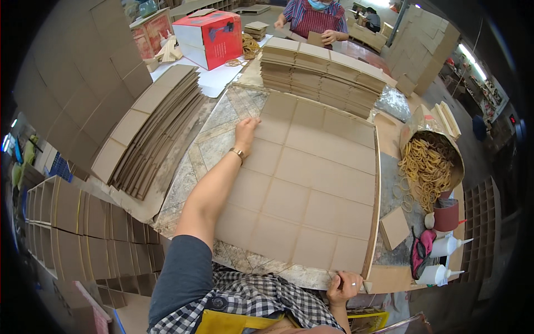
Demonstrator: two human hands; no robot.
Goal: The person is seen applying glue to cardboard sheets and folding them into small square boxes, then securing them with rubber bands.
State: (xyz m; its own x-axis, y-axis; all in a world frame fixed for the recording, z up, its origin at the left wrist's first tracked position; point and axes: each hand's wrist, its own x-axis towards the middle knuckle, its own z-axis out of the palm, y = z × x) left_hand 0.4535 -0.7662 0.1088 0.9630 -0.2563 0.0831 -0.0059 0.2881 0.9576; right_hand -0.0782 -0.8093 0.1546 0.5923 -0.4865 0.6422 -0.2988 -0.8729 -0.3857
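Hands first: the person's left hand (pixel 245 132) lies flat with fingers spread on the far left edge of a large scored cardboard sheet (pixel 308 183), pressing down rather than gripping. A gold bracelet (pixel 238 153) circles that wrist. The right hand (pixel 343 286) is curled at the sheet's near right corner, at the table's front edge; its fingers look closed on the board's edge, though whether they truly pinch it is hard to tell from this angle.

The sheet is creased into a grid of squares and covers most of a marbled work table (pixel 214 136). Its right edge seems to lift slightly, showing a thin raised line.

Risks, as a judgement: with only two points of contact at opposite corners, the wide board could slide or pivot, and its far edge sits close to a tall stack of folded cardboard strips (pixel 322 75), which a push might topple. Bending at the wrong crease is possible if the curled hand pulls up unevenly.

Further out, a fanned pile of long cardboard pieces (pixel 153 128) lies to the left. To the right sit a paper bag of rubber bands (pixel 428 164), loose bands on the table, and two white glue bottles (pixel 445 259) that a swinging corner could knock. Across the table another person (pixel 314 19) handles cardboard beside a red and white box (pixel 211 36).
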